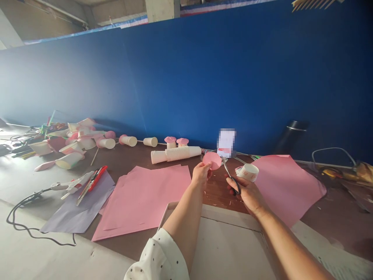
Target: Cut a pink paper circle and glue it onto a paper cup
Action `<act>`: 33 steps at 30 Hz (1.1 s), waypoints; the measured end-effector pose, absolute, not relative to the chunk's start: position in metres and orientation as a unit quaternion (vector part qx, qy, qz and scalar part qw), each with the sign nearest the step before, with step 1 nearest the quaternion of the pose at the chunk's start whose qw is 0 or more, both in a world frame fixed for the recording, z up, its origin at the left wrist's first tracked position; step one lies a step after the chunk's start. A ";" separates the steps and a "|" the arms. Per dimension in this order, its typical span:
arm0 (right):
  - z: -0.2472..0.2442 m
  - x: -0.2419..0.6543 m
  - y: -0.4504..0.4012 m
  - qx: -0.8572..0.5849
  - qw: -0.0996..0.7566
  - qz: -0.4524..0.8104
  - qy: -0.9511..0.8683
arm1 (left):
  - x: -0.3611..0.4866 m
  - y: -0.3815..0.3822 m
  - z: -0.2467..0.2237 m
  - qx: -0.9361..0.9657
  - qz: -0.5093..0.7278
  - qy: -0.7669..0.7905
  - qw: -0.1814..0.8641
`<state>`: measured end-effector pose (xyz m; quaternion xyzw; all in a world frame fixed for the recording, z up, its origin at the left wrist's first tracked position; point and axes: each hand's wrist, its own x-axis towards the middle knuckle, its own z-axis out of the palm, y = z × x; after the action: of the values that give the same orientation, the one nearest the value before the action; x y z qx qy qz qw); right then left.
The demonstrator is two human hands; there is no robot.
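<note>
My left hand [201,172] pinches a round pink paper disc [212,160] by its lower edge and holds it above the brown table. Just to the right, my right hand [244,191] is closed around the dark handles of a pair of scissors [225,168]. The blades point up and away, close to the disc's right edge; I cannot tell whether they touch it. A roll of tape [248,172] with red print sits just beyond my right hand. Pink paper sheets [148,198] lie left of my left forearm, and another pink sheet [287,186] lies to the right.
A stack of paper cups [180,154] lies behind my hands, near two pink-topped cups [170,142]. At left are a corded glue gun [72,183], a red utility knife [92,183] and several cup pieces. A dark bottle [291,138] stands by the blue partition [186,77].
</note>
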<state>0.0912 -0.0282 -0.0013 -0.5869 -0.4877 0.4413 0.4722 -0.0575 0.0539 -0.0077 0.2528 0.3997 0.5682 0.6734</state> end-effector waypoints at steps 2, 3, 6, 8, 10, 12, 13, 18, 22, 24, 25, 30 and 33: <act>0.002 0.089 -0.030 -0.596 0.470 0.432 -0.487 | -0.057 0.055 -0.009 0.257 0.566 0.406 0.669; 0.003 0.087 -0.031 -0.598 0.470 0.431 -0.485 | -0.057 0.055 -0.010 0.259 0.567 0.408 0.667; 0.006 0.085 -0.034 -0.601 0.476 0.432 -0.475 | -0.057 0.056 -0.011 0.259 0.570 0.404 0.667; 0.007 0.084 -0.034 -0.602 0.476 0.428 -0.477 | -0.057 0.055 -0.010 0.257 0.571 0.401 0.668; 0.007 0.085 -0.034 -0.601 0.473 0.426 -0.483 | -0.057 0.054 -0.009 0.257 0.570 0.399 0.671; 0.006 0.086 -0.033 -0.597 0.474 0.426 -0.487 | -0.057 0.053 -0.008 0.257 0.569 0.398 0.672; 0.005 0.086 -0.033 -0.597 0.475 0.425 -0.488 | -0.057 0.053 -0.007 0.257 0.568 0.398 0.673; 0.002 0.087 -0.032 -0.598 0.475 0.410 -0.498 | -0.057 0.052 -0.006 0.264 0.567 0.400 0.670; 0.002 0.088 -0.031 -0.598 0.468 0.409 -0.506 | -0.057 0.052 -0.006 0.266 0.571 0.395 0.668; 0.002 0.089 -0.031 -0.601 0.463 0.410 -0.506 | -0.057 0.051 -0.006 0.265 0.572 0.396 0.668; 0.003 0.088 -0.031 -0.602 0.464 0.408 -0.505 | -0.057 0.051 -0.006 0.265 0.572 0.398 0.667; 0.005 0.085 -0.032 -0.597 0.474 0.409 -0.501 | -0.057 0.051 -0.004 0.263 0.567 0.406 0.667; 0.004 0.086 -0.033 -0.595 0.474 0.414 -0.500 | -0.057 0.052 -0.005 0.262 0.570 0.404 0.666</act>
<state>0.0857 -0.0326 0.0036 -0.5949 -0.4995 0.4141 0.4744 -0.0570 0.0522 -0.0046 0.2620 0.4038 0.5702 0.6657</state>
